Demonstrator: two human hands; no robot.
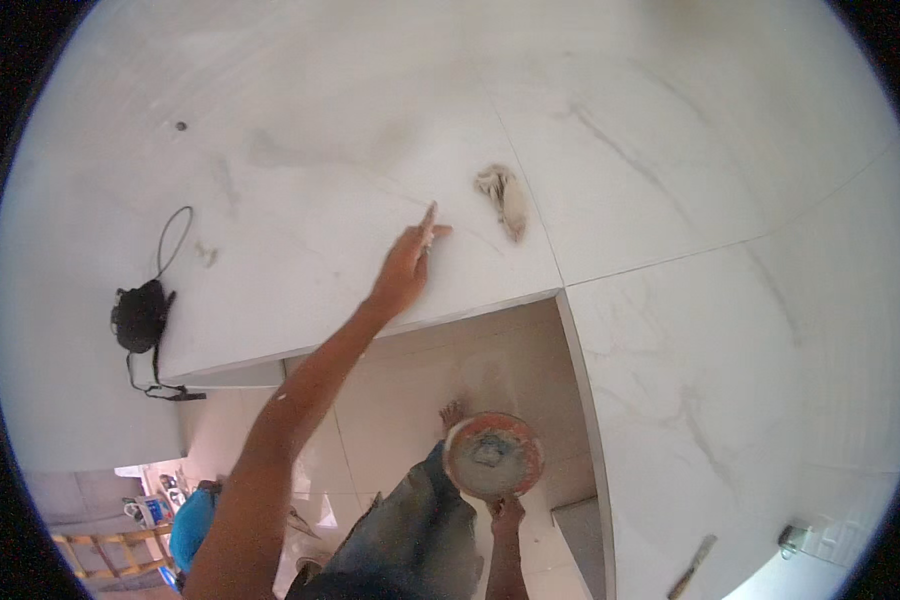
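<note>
My left hand [405, 268] reaches out over the white, grey-veined counter [300, 270]. Its index finger and thumb stretch apart, with white smears on the fingers and nothing visibly held. To the right of the fingertips lies a crumpled beige rag [505, 205], close to a seam between slabs. Lower down, my right hand [507, 512] grips the near rim of a round reddish bowl [538, 455]. Greyish paste [490, 465] coats the inside of that bowl, with a lump in its middle. The bowl is held in front of my legs, below the counter edge.
A black pouch [142, 318] with a cord and strap sits at the counter's left. On the right-hand slab lies a narrow flat-bladed tool [692, 568], near a small metal fitting [793, 540]. Lower left are a blue rounded object [192, 527] and a wooden ladder-like frame [115, 555].
</note>
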